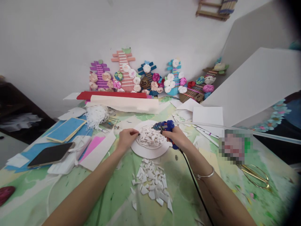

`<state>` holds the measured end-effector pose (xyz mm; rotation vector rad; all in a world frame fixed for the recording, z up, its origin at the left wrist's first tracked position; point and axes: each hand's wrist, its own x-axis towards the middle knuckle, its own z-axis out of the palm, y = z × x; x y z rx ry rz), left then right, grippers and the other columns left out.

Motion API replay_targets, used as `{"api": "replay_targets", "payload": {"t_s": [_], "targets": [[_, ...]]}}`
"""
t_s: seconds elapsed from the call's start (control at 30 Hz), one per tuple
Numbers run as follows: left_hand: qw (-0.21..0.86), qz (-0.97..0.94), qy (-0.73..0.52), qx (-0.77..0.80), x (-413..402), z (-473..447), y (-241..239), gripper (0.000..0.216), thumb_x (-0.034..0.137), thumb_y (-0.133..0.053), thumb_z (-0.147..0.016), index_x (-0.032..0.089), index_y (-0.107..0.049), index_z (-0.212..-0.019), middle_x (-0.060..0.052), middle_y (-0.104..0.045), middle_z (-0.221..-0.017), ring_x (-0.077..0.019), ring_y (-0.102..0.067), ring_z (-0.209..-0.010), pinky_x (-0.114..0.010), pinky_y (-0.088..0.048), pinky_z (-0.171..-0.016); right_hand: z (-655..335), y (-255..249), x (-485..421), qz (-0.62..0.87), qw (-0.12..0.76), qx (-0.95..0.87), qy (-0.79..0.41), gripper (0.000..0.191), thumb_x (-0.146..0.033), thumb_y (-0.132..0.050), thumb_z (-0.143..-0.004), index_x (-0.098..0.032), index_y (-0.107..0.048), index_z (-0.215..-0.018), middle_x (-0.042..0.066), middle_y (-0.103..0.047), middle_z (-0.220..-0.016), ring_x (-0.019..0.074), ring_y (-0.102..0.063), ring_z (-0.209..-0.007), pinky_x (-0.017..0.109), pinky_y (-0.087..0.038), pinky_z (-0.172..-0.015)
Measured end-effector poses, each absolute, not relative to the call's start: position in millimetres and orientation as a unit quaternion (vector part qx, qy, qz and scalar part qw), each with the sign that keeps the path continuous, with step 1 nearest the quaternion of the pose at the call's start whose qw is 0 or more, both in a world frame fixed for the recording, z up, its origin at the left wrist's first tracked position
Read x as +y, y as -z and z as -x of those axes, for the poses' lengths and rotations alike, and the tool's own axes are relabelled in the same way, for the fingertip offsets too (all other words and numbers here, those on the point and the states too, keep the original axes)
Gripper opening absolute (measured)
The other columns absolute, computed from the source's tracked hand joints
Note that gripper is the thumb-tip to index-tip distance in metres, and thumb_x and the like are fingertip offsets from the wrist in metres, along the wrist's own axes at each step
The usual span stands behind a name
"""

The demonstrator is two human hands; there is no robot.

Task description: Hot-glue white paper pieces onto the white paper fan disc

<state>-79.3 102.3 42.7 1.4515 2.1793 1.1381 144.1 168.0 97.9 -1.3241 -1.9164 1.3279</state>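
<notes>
My right hand (176, 135) grips a blue glue gun (164, 126), its nozzle pointing left over a round white disc (148, 150) covered with small white foam petals (150, 137). A black cord (192, 179) runs back from the gun along my right forearm. At the disc's left edge my left hand (127, 138) rests with fingers curled, pinching at the petals; what it holds is too small to make out. Nearer to me a loose pile of white cut petals (151, 182) lies on the green patterned tablecloth (113, 188).
A dark phone (50, 154) lies on blue and white sheets at left, beside a pink sheet (92, 147) and white shredded strips (96, 114). Gold scissors (255, 175) lie at right. Colourful craft ornaments with paper flowers (150, 78) line the back wall behind red and cream foam rolls (124, 103).
</notes>
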Motion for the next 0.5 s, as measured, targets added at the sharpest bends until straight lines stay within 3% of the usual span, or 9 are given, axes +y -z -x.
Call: {"api": "replay_targets", "payload": {"t_s": [0.2, 0.5], "targets": [[0.109, -0.524, -0.410, 0.738, 100, 76, -46, 0.015, 0.020, -0.057, -0.070, 0.017, -0.071, -0.076, -0.003, -0.071, -0.076, -0.0168, -0.063, -0.070, -0.026, -0.048, -0.071, -143, -98, 167, 0.482, 0.226, -0.699, -0.477, 0.019, -0.032, -0.057, -0.065, -0.015, -0.055, -0.056, 0.000, -0.051, -0.044, 0.0097, -0.045, -0.043, 0.021, -0.031, -0.041], [0.029, -0.702, -0.348, 0.621, 99, 80, -30, 0.025, 0.013, -0.052, -0.078, 0.023, -0.072, -0.088, -0.005, -0.062, -0.088, -0.0193, -0.051, -0.089, -0.033, -0.044, -0.082, -142, -101, 165, 0.480, 0.206, -0.713, -0.468, 0.020, -0.030, -0.057, -0.065, -0.014, -0.059, -0.052, 0.001, -0.052, -0.047, 0.0087, -0.043, -0.043, 0.021, -0.031, -0.042]]}}
